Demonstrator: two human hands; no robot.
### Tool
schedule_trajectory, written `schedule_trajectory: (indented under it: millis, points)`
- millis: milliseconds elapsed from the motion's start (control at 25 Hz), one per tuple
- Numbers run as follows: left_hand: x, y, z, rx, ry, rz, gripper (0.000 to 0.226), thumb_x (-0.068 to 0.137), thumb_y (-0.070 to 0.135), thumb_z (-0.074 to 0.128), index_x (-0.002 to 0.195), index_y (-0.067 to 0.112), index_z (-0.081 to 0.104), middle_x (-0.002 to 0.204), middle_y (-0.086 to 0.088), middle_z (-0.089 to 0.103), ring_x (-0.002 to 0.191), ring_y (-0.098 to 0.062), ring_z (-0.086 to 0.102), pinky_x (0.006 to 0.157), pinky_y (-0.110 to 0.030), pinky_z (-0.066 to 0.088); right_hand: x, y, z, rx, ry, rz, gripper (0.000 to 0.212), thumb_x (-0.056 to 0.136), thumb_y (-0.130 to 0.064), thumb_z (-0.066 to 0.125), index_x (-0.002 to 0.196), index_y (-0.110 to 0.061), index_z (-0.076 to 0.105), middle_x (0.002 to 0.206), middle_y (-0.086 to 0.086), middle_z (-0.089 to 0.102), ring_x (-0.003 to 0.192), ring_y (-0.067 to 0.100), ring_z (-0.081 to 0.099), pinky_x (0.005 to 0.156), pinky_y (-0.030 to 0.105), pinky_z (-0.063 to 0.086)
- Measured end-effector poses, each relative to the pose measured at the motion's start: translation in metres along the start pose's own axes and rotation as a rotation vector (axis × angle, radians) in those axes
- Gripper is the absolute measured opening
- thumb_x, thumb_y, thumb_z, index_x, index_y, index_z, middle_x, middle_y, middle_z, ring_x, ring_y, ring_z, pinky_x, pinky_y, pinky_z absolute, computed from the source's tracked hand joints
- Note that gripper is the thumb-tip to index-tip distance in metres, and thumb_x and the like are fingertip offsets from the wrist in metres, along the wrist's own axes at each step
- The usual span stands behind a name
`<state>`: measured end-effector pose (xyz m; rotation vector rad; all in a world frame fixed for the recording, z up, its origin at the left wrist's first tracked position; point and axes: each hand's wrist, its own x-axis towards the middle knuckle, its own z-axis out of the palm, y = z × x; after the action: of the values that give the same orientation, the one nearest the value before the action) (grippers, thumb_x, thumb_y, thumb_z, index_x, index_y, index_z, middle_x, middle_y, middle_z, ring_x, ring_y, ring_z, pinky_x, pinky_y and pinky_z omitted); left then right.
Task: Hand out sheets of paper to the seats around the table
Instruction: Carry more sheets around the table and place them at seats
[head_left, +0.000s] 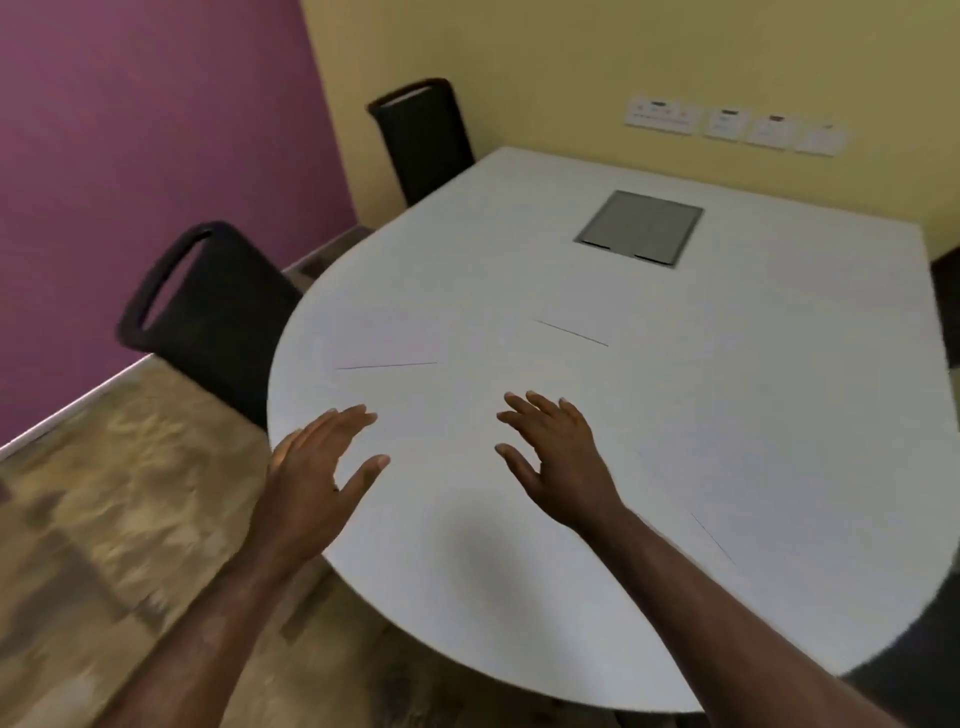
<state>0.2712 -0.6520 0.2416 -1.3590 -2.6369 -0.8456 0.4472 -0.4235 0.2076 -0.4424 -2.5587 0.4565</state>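
A white table (727, 415) with a rounded near end fills the view. White sheets of paper lie flat on it and are hard to tell from the top: one sheet (384, 343) by the near left chair, another sheet (587, 306) toward the middle, a third sheet (779, 493) at the right, each shown only by a thin dark edge line. My left hand (317, 467) hovers over the table's left rim, fingers spread, holding nothing. My right hand (561, 452) hovers over the table, also spread and empty.
Two black chairs stand on the left side, a near chair (208, 306) and a far chair (421, 135). A grey cable hatch (639, 226) is set in the tabletop. Wall sockets (727, 124) sit on the yellow wall. Patterned floor lies at the left.
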Motion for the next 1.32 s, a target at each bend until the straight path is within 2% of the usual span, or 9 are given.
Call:
schedule_trajectory:
  millis: [240, 440, 1120, 1320]
  points:
    - [0.118, 0.003, 0.05, -0.099, -0.097, 0.196, 0.049, 0.088, 0.051, 0.053, 0.132, 0.029, 0.051, 0.142, 0.01, 0.05, 0.137, -0.015, 0.04, 0.113, -0.045, 0.029, 0.017, 0.055, 0.01, -0.091, 0.095, 0.227, 0.033, 0.092, -0.033, 0.061, 0.122, -0.02, 0.061, 0.141, -0.001, 0.055, 0.135, 0.023, 0.047, 0.113, 0.049, 0.03]
    - [0.198, 0.004, 0.102, -0.115, -0.192, 0.287, 0.049, 0.088, 0.053, 0.051, 0.132, 0.031, 0.05, 0.143, 0.012, 0.049, 0.138, -0.013, 0.038, 0.112, -0.04, 0.024, 0.052, 0.104, 0.027, -0.123, 0.164, 0.351, 0.033, 0.09, -0.031, 0.064, 0.121, -0.02, 0.061, 0.139, -0.001, 0.056, 0.133, 0.024, 0.048, 0.112, 0.049, 0.031]
    - [0.396, -0.025, 0.252, -0.221, -0.438, 0.458, 0.047, 0.089, 0.046, 0.057, 0.132, 0.029, 0.051, 0.142, 0.012, 0.05, 0.136, -0.011, 0.041, 0.113, -0.044, 0.03, 0.156, 0.226, 0.098, -0.202, 0.195, 0.676, 0.034, 0.091, -0.031, 0.063, 0.122, -0.019, 0.061, 0.141, 0.0, 0.055, 0.134, 0.025, 0.047, 0.112, 0.047, 0.029]
    - [0.45, -0.034, 0.308, -0.263, -0.472, 0.481, 0.046, 0.088, 0.044, 0.06, 0.13, 0.027, 0.054, 0.142, 0.008, 0.051, 0.133, -0.012, 0.045, 0.108, -0.044, 0.039, 0.183, 0.281, 0.12, -0.211, 0.143, 0.758, 0.036, 0.094, -0.034, 0.058, 0.126, -0.02, 0.058, 0.145, 0.0, 0.051, 0.137, 0.025, 0.044, 0.113, 0.045, 0.026]
